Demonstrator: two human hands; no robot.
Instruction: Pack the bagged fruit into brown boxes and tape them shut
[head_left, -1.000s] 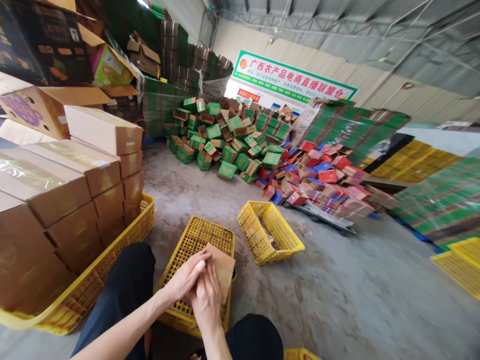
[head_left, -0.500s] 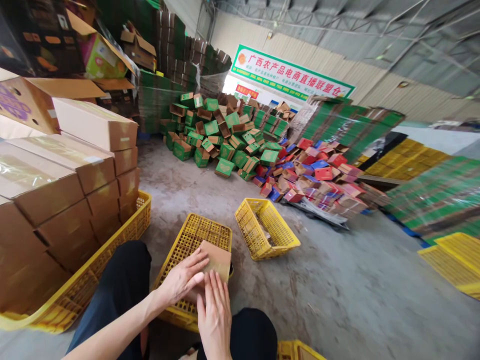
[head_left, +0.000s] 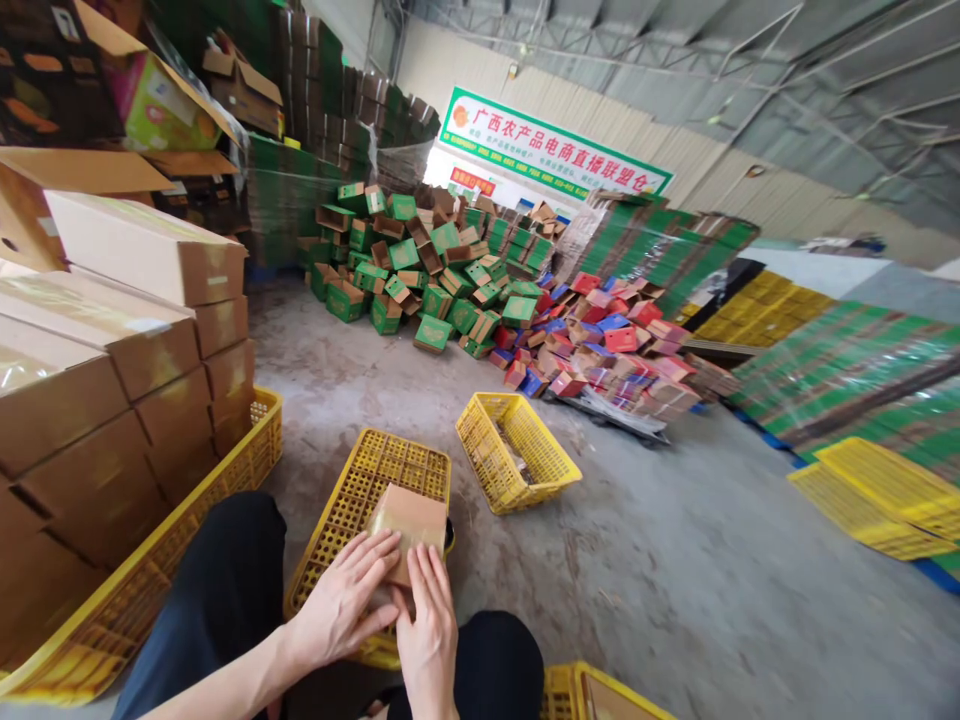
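A small brown cardboard box (head_left: 411, 515) with shiny tape across it lies on an upturned yellow plastic crate (head_left: 373, 462) between my knees. My left hand (head_left: 351, 590) rests on the left and near part of the box, its fingers outstretched. Beside it, my right hand (head_left: 427, 620) lays straight fingers over the right near part. The thumbs come close together at the near end, which the hands mostly hide. Behind the box's right edge, a dark round object (head_left: 449, 537) shows in part.
Taped cardboard boxes (head_left: 142, 370) fill a long yellow crate (head_left: 142, 590) at my left. Another yellow crate (head_left: 517, 450) stands on the floor ahead, with small items inside. One more crate (head_left: 566, 690) is near my right knee. Green cartons (head_left: 435, 300) and red-blue cartons (head_left: 607, 340) lie piled farther off.
My hands have slid toward the box's near end, leaving more of its taped top uncovered. The whole view has shifted, so the surroundings appear farther left.
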